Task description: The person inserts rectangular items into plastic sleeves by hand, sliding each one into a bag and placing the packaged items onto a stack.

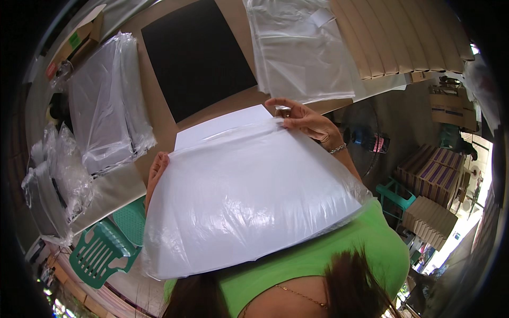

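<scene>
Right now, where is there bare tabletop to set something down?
Brown tabletop strips beside the black sheet, toward the wrapped stack and clear bags; a pale patch between that stack and the green plastic chair. Crowded: upper right, under stacked cardboard.

No words or numbers can be read. A green label [75,40] and a red label [51,71] sit on a cardboard box [64,52] — both too small and blurry. A little white slip [322,17] shows no clear writing.
</scene>
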A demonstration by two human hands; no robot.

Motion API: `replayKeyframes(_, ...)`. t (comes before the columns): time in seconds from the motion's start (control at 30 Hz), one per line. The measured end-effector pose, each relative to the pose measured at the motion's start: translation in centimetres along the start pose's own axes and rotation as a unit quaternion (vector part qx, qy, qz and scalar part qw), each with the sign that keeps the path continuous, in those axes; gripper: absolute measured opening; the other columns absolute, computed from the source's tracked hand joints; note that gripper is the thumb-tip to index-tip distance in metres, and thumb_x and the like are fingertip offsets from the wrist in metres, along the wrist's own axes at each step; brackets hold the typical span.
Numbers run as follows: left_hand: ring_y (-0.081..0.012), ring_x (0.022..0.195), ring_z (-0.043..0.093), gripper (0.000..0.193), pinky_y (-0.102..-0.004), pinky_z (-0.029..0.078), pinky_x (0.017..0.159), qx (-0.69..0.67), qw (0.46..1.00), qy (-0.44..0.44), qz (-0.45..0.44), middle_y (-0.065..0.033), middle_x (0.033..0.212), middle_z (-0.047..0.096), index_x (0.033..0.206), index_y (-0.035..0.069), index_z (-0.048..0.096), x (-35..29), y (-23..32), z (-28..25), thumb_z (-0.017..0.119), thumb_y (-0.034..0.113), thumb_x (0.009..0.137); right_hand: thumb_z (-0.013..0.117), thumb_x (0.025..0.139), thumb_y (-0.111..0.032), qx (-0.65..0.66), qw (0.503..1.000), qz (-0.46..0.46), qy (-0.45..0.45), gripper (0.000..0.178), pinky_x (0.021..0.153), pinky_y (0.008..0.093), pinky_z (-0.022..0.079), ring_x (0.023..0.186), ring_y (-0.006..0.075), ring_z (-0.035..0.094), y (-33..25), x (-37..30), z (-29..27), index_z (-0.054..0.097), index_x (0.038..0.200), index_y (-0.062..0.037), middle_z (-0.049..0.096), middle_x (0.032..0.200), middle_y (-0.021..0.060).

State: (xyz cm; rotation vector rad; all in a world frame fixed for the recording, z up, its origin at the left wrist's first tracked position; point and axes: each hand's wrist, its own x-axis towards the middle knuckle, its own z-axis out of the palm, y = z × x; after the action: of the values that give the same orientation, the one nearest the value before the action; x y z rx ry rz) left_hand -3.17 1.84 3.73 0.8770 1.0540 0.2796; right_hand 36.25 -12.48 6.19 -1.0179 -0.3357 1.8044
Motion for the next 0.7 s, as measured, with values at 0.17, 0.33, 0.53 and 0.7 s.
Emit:
replayKeyframes(0.17,-0.0034,0.083,0.054,0.021,-0.0170,0.042,0.071,-0.052,0.997,0.036,0.038,0.0025,0.086,0.058,0.101,0.011,0.055,1.4,-1.3,0.1,0.058,0.029,0.090,0.066,0.082,-0.006,0.134,0.991,-0.017,0.015,0.049,0.067,0.0259,0.060,0.081,0.0151,0.065,0.4,1.2,0.4,0.045,0.126,-0.0057,0.058,0.098,0.0100)
replayKeyframes(0.33,-0.0036,0.083,0.054,0.019,-0.0175,0.043,0.071,-0.090,0.994,0.027,0.058,0.0024,0.086,0.058,0.101,0.012,0.055,4.6,-1.2,-0.2,0.056,0.027,0.091,0.064,0.084,-0.006,0.149,0.987,-0.037,0.044,0.046,0.065,0.0263,0.061,0.079,0.0139,0.064,1.1,1.6,-0.3,0.045,0.125,-0.0054,0.057,0.098,0.0087)
replayKeyframes(0.53,-0.0038,0.083,0.055,0.016,-0.0180,0.044,0.070,-0.179,0.980,0.046,0.066,0.0023,0.086,0.058,0.102,0.012,0.055,4.1,-3.0,-0.5,0.054,0.026,0.092,0.062,0.085,-0.007,0.106,0.994,-0.033,0.013,0.042,0.070,0.0254,0.060,0.081,0.0116,0.063,3.1,4.3,-2.2,0.046,0.124,-0.0049,0.055,0.106,0.0071)
replayKeyframes(0.7,-0.0040,0.083,0.055,0.014,-0.0185,0.044,0.070,-0.250,0.967,0.019,0.046,0.0023,0.087,0.058,0.102,0.013,0.054,5.0,-3.2,-0.5,0.052,0.024,0.094,0.062,0.085,-0.007,0.076,0.993,-0.062,0.069,0.046,0.073,0.0259,0.058,0.082,0.0112,0.063,3.3,4.9,-2.9,0.044,0.127,-0.0058,0.060,0.097,0.0064)
